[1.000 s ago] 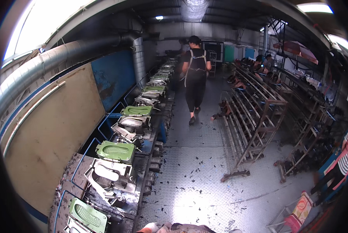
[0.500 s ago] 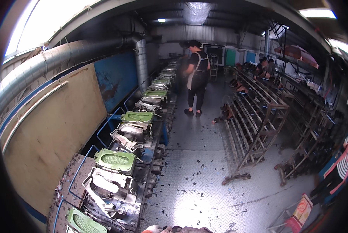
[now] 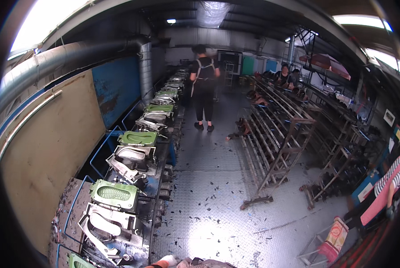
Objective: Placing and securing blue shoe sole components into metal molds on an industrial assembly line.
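Note:
At the bottom edge shows a small part of my left hand [image 3: 167,259] in what looks like a white glove, held in front of me. Its fingers are too cut off to read. Beside it lies a patterned grey-brown cloth [image 3: 204,263], perhaps my clothing. My right hand is out of the picture. Nearest on the left is an opened shoe-sole mould, its green upper plate [image 3: 115,195] swung back and showing a ridged sole shape. A pale foot-shaped form [image 3: 104,223] rests on its metal lower part, a hinged arm jutting toward me. My hand is apart from it.
Several similar moulds line a long bench [image 3: 153,196] on the left with blue rails [image 3: 81,194]. A person in black [image 3: 204,76] stands down the aisle. Metal shoe racks [image 3: 276,152], a draped chair [image 3: 334,239] and a person in a pink apron [image 3: 378,196] are on the right.
My view has turned right, so the bench sits further left. The person in black now has their back to me. More of the pink-aproned person shows, and more of my left hand.

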`<state>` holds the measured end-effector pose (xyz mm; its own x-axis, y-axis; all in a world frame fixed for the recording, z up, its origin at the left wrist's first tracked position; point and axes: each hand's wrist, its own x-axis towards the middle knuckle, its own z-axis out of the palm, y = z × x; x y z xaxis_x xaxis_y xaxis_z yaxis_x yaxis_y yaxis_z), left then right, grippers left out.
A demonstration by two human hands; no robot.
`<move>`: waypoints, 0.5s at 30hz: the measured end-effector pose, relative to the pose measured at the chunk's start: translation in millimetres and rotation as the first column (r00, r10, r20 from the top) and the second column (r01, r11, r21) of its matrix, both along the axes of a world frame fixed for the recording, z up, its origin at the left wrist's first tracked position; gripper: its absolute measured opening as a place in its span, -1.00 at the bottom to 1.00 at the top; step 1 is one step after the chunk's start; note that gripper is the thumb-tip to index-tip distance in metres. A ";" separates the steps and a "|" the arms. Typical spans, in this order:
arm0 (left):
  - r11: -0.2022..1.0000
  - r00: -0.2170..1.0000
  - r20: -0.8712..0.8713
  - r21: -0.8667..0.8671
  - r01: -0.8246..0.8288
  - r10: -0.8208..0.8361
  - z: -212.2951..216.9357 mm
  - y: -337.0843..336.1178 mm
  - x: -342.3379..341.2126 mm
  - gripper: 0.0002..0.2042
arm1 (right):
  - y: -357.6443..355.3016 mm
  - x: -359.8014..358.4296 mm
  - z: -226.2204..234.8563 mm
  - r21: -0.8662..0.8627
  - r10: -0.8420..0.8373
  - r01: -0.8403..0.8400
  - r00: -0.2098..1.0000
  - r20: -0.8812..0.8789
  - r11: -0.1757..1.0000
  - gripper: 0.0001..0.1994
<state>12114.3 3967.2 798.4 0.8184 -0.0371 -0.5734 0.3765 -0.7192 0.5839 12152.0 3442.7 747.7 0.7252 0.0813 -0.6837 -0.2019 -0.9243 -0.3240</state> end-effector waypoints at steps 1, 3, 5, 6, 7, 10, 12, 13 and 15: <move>1.000 1.000 -0.005 -0.011 -0.006 0.006 10.7 0.5 3.1 -0.64 | 0.6 -2.3 4.8 0.009 -0.011 0.011 1.000 -0.004 1.000 -0.70; 0.998 0.997 0.041 0.017 0.065 -0.066 -14.2 8.3 2.1 -0.65 | 4.0 -2.6 14.7 0.025 -0.001 0.001 1.000 -0.002 1.000 -0.70; 0.993 0.993 0.049 -0.044 0.107 -0.104 -18.3 12.8 11.3 -0.67 | 4.2 -9.7 19.3 0.037 -0.032 0.032 0.999 0.004 0.999 -0.70; 0.988 0.988 0.049 -0.039 0.151 -0.149 -21.7 9.6 20.6 -0.67 | 3.9 -18.3 21.5 0.042 -0.077 0.076 0.997 0.005 0.996 -0.70; 0.992 0.988 0.086 0.002 0.127 -0.126 -19.8 7.0 15.7 -0.67 | 1.7 -18.5 25.1 0.004 0.041 -0.041 0.999 0.016 0.999 -0.71; 0.989 0.988 0.056 0.043 0.139 -0.141 -13.0 7.4 19.6 -0.69 | -10.6 -13.2 35.6 -0.124 0.376 -0.370 0.926 0.034 0.921 -0.73; 0.994 0.994 0.072 -0.057 0.092 -0.088 -8.2 6.3 19.3 -0.70 | -14.1 -11.6 38.7 -0.167 0.473 -0.461 0.881 0.033 0.871 -0.72; 0.994 0.994 0.049 -0.046 0.103 -0.101 -6.0 6.8 21.5 -0.70 | -15.3 -11.1 39.4 -0.180 0.487 -0.474 0.873 0.030 0.862 -0.72; 0.993 0.994 0.048 -0.072 0.098 -0.094 -3.1 9.6 22.9 -0.70 | -13.9 -9.2 46.7 -0.197 0.499 -0.487 0.867 0.013 0.851 -0.74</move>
<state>12137.2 3976.7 795.4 0.8335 -0.1576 -0.5296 0.2806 -0.7050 0.6514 12142.8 3428.9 794.4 0.6637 0.3183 -0.6769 0.3102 -0.9406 -0.1382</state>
